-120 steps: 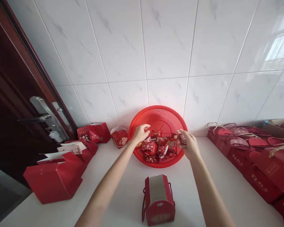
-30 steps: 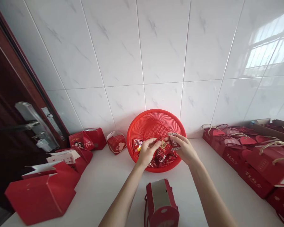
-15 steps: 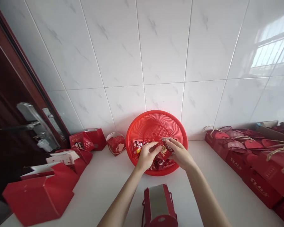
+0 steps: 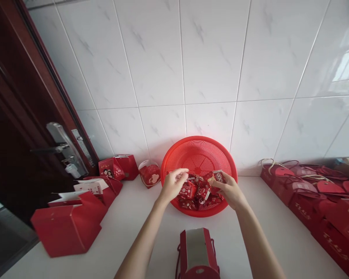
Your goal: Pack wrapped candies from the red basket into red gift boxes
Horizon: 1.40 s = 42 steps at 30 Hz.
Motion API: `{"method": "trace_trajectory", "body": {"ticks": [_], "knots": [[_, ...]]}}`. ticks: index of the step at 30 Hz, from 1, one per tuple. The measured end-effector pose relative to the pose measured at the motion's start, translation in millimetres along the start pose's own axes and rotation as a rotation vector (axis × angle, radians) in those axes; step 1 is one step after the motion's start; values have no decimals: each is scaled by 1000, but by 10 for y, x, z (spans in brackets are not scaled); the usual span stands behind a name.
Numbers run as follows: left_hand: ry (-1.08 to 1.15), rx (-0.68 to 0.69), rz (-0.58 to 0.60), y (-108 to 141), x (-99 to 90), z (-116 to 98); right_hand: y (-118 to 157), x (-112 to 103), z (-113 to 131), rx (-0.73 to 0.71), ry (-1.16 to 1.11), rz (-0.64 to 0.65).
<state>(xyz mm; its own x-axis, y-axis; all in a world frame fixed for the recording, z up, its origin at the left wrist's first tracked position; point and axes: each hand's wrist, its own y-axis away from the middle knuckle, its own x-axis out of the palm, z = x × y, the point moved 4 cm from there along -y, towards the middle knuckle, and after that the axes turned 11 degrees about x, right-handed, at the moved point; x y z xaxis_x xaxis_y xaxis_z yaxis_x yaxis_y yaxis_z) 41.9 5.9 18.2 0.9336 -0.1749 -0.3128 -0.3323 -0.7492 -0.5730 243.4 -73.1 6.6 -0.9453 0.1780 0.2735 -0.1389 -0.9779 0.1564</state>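
Note:
A red plastic basket [image 4: 197,145] with a perforated wall leans toward the tiles, with several red-wrapped candies [image 4: 203,193] in its lower part. My right hand [image 4: 229,190] pinches a red candy packet with pale lettering [image 4: 218,177] above the basket's right side. Over the left side, my left hand [image 4: 174,185] has its thumb and fingers curled together; whatever they hold is hidden. Just below its fingertips lies another red packet [image 4: 188,190]. Nearer to me, between my forearms, stands a dark red box [image 4: 196,248] with an open top and cord handles.
Several open red boxes [image 4: 66,228] line the left side beside a dark door [image 4: 6,116] with a metal handle. A small red box [image 4: 149,173] stands left of the basket. Rows of red boxes with rope handles [image 4: 311,205] fill the right. A tiled wall [image 4: 209,77] rises behind.
My hands have moved apart; the right one keeps a packet. The LOVE packet beside my left hand is now mostly out of sight. More candies show between the hands. The view has shifted left.

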Motion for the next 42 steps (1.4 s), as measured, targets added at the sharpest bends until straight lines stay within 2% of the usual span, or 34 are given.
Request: {"method": "trace_trajectory", "body": {"ticks": [2, 5, 7, 9, 13, 16, 19, 23, 31, 39, 42], "knots": [[-99, 4, 12, -18, -151, 60, -10, -74, 37, -30, -9, -58], [-231, 43, 179, 6, -195, 97, 7, -145, 93, -58, -7, -89], [-297, 83, 296, 22, -134, 88, 26, -165, 122, -70, -3, -92], [-384, 105, 363, -11, -52, 84, 40, -170, 138, -74, -10, -96], [-520, 98, 410, -261, 114, 156, 46, -143, 147, -69, -30, -100], [-511, 72, 431, -486, 250, 279, 44, -107, 140, -57, -27, -89], [-471, 47, 462, -611, 384, 408, 46, -81, 129, -57, -16, -66], [-381, 23, 445, -648, 439, 504, 47, -75, 119, -57, -34, -53], [-132, 24, 245, -713, 257, 460, 15, -114, 104, -63, -30, -122], [29, 29, 130, -483, 262, 315, -114, -78, -49, -44, -62, -132], [29, -9, 132, -386, 225, 281, -160, -54, -125, -40, -62, -129]]}}
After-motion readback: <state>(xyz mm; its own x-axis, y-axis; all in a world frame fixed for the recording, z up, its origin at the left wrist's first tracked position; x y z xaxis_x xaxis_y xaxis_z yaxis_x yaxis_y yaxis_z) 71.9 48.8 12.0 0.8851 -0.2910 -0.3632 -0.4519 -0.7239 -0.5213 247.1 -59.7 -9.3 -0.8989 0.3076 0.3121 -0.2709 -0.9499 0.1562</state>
